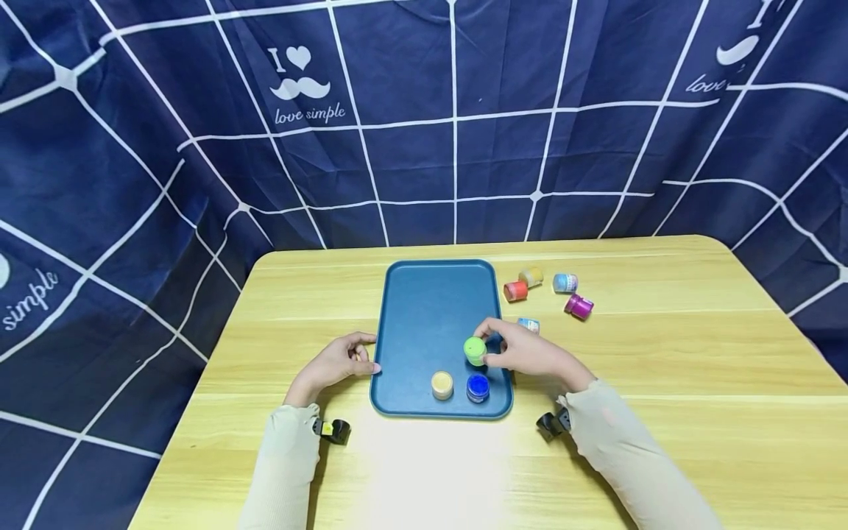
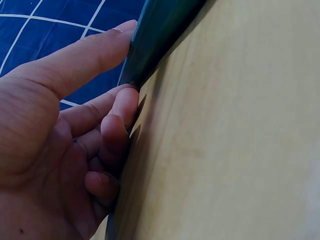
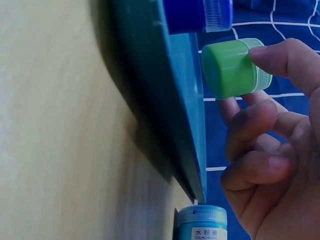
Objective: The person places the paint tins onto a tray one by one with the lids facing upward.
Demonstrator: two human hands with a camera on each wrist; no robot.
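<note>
My right hand (image 1: pixel 523 349) pinches a light green paint jar (image 1: pixel 474 349) between thumb and fingers over the right part of a dark blue tray (image 1: pixel 433 294). In the right wrist view the green jar (image 3: pixel 227 69) is tilted, its ridged clear lid towards the hand. Near it on the tray sit a dark blue jar (image 1: pixel 478 388) and a pale yellow jar (image 1: pixel 442 385). My left hand (image 1: pixel 336 366) touches the tray's left edge, thumb and index finger spread apart along it. Its other fingers are loosely bent, as the left wrist view shows.
Right of the tray on the wooden table (image 1: pixel 662 346) lie a red jar (image 1: pixel 515 291), a yellow jar (image 1: pixel 531 277), a blue jar (image 1: pixel 565 283) and a purple jar (image 1: pixel 579 306). A light blue jar (image 1: pixel 529 324) is partly hidden behind my right hand. A navy patterned cloth (image 1: pixel 411 162) hangs behind.
</note>
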